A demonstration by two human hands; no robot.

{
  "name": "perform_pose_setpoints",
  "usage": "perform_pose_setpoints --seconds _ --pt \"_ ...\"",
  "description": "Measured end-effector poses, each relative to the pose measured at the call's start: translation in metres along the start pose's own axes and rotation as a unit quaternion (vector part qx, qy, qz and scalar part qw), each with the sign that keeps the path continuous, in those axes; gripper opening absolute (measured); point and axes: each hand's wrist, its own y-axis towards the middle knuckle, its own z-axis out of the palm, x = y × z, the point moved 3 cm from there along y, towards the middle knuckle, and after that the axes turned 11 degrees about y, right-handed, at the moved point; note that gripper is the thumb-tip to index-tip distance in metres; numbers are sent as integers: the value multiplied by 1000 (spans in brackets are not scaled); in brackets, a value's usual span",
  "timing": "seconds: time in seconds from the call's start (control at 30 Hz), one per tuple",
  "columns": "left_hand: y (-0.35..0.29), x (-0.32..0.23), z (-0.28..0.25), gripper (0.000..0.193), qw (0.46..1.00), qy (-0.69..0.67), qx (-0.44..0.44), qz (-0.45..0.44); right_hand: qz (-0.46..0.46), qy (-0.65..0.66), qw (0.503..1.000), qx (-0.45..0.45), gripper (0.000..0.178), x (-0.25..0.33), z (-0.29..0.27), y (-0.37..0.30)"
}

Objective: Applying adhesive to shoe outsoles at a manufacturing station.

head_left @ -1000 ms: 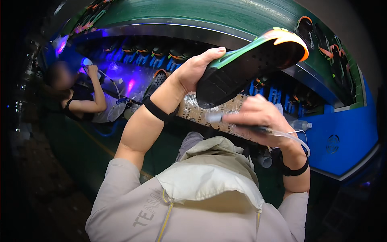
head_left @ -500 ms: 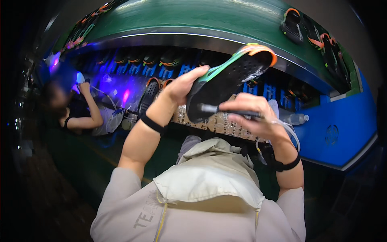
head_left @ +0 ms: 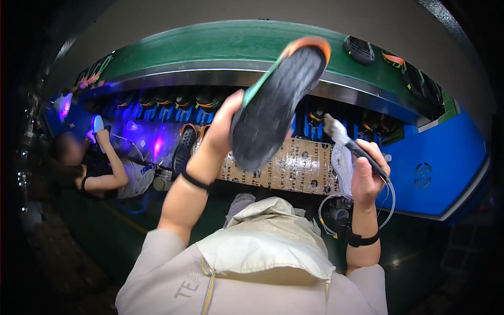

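My left hand [head_left: 223, 128] grips a black shoe [head_left: 270, 113] by its side, holding it raised and tilted in front of me. A green-to-orange band runs along the shoe's edge, and motion blurs its broad black face. Away from the shoe, on the right, my right hand [head_left: 369, 176] is closed round the dark handle of a brush [head_left: 340, 134]. The brush has a pale neck and brownish bristles pointing up and left. A thin clear tube [head_left: 392, 202] loops by the handle and my wrist.
Brown printed wrapping [head_left: 294, 168] covers the bench, with a white sole-shaped piece [head_left: 342, 168] at its right. Shoes line a rack [head_left: 181, 107] below a green conveyor [head_left: 210, 47] carrying more shoes. At left, another person [head_left: 107, 173] works under violet light. A blue cabinet [head_left: 446, 173] stands right.
The brush has left the shoe, and my right hand has drawn it right and turned its bristles upward. My left hand has moved slightly left and turned the shoe.
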Motion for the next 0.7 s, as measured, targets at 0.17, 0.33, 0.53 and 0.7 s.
perform_pose_setpoints --seconds 0.17,0.33,0.53,0.7 --pt "126 -22 -17 91 991 -98 -87 30 14 0 1000 -22 38 -2 -14 -17" --pt "89 45 -13 56 980 51 -184 -48 57 13 997 -45 43 -22 -34 -42" --pt "-11 17 -55 38 928 306 -189 -97 63 -2 998 -2 39 -58 -39 -64" --pt "-46 -110 -175 28 831 472 -292 40 169 13 983 -72 37 -87 -36 -82"
